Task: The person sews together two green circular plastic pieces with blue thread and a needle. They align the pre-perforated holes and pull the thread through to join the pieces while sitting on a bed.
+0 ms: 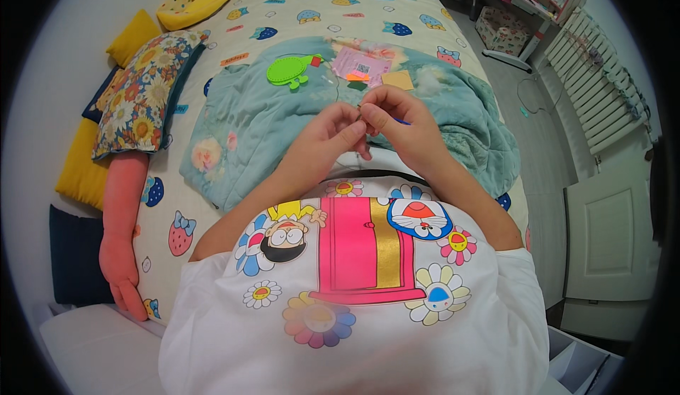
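My left hand (pixel 336 132) and my right hand (pixel 399 121) meet over the teal quilt, fingertips pinched close together. Between them is a dark thin thread (pixel 337 93), whose far part runs up across the quilt; its ends are hard to make out. Something small and blue (pixel 402 121) shows at the right hand, mostly hidden by the fingers. Beyond the hands lies a lime-green felt cutout (pixel 287 71) with holes along its edge and a small red piece (pixel 315 61) at its right. A pink packet (pixel 361 67) bearing writing and a printed code is beside it.
Orange felt (pixel 357 77), dark green felt (pixel 356 85) and a tan square (pixel 397 79) lie by the packet. The quilt (pixel 249 124) is rumpled across the patterned bed (pixel 329 20). Cushions and a floral pillow (pixel 151 92) line the left; a radiator (pixel 597 76) stands right.
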Demonstrator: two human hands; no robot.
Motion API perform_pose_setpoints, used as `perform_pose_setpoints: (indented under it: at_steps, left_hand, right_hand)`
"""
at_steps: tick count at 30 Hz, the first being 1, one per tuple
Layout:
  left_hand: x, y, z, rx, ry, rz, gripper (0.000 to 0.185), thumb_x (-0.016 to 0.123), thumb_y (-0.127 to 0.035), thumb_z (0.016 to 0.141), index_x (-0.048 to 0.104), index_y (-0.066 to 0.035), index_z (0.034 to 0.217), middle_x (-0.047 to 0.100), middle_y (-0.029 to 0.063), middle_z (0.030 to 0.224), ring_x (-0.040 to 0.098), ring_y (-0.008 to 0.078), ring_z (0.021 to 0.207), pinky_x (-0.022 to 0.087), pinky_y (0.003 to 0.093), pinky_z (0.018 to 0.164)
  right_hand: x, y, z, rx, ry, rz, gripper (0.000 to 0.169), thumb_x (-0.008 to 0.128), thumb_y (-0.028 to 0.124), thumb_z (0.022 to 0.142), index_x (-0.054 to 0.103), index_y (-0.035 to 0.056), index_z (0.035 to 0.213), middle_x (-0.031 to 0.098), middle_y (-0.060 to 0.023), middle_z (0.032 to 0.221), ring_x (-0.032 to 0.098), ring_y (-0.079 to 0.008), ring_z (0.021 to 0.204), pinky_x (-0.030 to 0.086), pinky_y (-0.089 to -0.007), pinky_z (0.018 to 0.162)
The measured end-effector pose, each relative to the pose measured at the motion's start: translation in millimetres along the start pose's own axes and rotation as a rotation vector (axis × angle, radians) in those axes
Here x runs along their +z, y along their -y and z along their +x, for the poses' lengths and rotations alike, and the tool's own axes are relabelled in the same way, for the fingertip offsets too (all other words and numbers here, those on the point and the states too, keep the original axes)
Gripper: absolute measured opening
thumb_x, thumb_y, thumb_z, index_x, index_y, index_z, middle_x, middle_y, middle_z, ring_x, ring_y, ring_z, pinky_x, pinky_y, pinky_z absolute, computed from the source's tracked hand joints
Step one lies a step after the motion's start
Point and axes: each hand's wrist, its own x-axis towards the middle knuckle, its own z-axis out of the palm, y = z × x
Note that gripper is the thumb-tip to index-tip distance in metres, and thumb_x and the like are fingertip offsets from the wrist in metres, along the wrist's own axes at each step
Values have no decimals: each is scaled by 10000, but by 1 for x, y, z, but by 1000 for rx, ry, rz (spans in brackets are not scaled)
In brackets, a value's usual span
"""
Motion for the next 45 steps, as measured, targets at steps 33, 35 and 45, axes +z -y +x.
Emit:
perform_pose_setpoints:
  at_steps: [33, 35, 45]
  left_hand:
    - [-7, -3, -4, 15, -358, -33, 208, 626, -167, 813, 639, -26, 965, 472, -84, 581, 304, -11, 498, 208, 176, 433]
    - [-6, -2, -5, 27, -361, -44, 205, 629, -164, 812, 641, -28, 965, 475, -83, 585, 310, -12, 501, 211, 175, 434]
    - [-6, -2, -5, 75, -371, -57, 177, 619, -143, 818, 648, -22, 944, 522, -76, 631, 321, -19, 514, 219, 166, 439]
  right_hand:
    - [2, 0, 2, -172, -130, -60, 111, 624, 31, 794, 619, 4, 901, 598, -37, 874, 559, -90, 805, 446, -207, 700]
    - [2, -3, 2, -247, -115, -120, 103, 628, 7, 781, 629, 6, 884, 586, -31, 870, 557, -91, 796, 447, -205, 699]
    - [6, -1, 0, -440, -172, -481, 169, 652, -25, 715, 658, 44, 869, 569, -44, 794, 546, -118, 711, 444, -220, 624]
